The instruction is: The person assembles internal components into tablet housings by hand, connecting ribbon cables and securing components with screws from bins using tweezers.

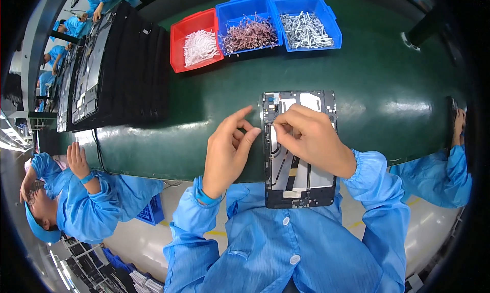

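Observation:
A dark rectangular device frame (301, 188) with silver inner plates lies on the green belt (388, 89) in front of me, its near end over the belt's edge. My right hand (311, 137) rests on the frame's middle, thumb and forefinger pinched at its left side near a small pale part; what they hold is too small to tell. My left hand (227, 150) hovers just left of the frame, forefinger stretched out and thumb bent in, with nothing visible in it.
At the belt's far side stand a red bin (178, 38) of white pieces, a blue bin (224, 9) of brownish pieces and a blue bin (332, 25) of silver pieces. Stacked black trays (127, 68) sit far left. Co-workers in blue sit left (76, 206) and right (449, 175).

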Action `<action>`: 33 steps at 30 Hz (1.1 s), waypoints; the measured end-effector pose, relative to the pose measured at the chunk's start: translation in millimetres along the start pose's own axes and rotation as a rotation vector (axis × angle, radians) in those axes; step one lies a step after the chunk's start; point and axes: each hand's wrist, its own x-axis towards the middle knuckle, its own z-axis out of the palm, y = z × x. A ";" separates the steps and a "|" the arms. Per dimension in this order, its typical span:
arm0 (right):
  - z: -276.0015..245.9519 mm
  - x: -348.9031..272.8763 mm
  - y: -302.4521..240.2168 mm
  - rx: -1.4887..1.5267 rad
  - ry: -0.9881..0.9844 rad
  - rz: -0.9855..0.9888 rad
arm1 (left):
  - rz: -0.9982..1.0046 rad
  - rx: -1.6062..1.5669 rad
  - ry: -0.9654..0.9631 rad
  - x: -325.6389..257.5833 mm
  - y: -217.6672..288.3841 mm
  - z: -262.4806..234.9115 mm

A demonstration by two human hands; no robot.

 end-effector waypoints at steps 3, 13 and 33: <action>10.4 -1.7 9.3 0.032 -0.034 0.010 | -0.399 -0.283 -0.153 0.3 -8.5 -6.9; 13.7 -3.3 11.3 -0.134 -0.067 -0.010 | -0.460 -0.201 -0.222 18.3 -9.5 -7.0; 11.1 -3.1 16.5 -0.168 -0.072 -0.094 | -0.497 -0.181 -0.211 20.3 -3.9 -4.3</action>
